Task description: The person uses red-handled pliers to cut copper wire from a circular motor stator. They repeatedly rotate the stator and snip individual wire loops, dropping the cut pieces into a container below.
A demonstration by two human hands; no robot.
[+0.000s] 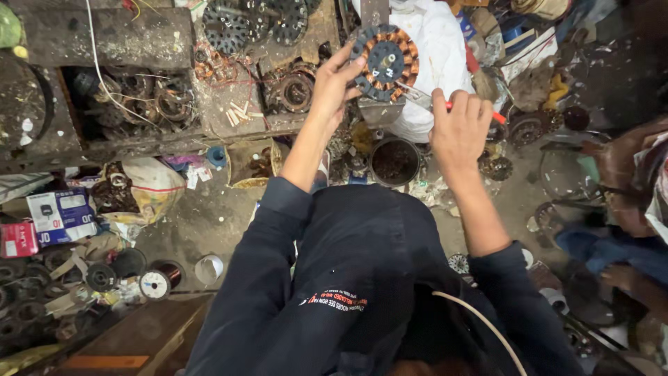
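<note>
Head camera, looking down: a round motor stator (pixel 385 63) sits at top centre, a dark laminated ring with slots packed with copper-coloured windings around a pale central hub. It is held raised above a cluttered workbench (pixel 104 42) of dark, grimy wood. The left hand (pixel 335 82) grips the stator's left rim, thumb and fingertips closed on its edge. The right hand (pixel 459 125) is closed in a fist around a red-handled tool (pixel 452 106), whose slim metal tip points at the stator's lower right edge; whether the tip touches the windings cannot be told. The two hands are apart, one on each side of the stator. Both forearms emerge from dark navy sleeves. Directly behind the stator lies a white cloth (pixel 438 49), crumpled and soft. Just below, between the hands, stands a round dark tin (pixel 394 161) filled with brownish debris. To the left, the bench recess holds more stators and loose copper coils (pixel 167 101), tangled and dull. On the dusty floor at lower left are a spool of copper wire (pixel 160 280), a white cup (pixel 209 269) and blue cardboard boxes (pixel 61 216). Another person (pixel 626 188) crouches at the right edge.
</note>
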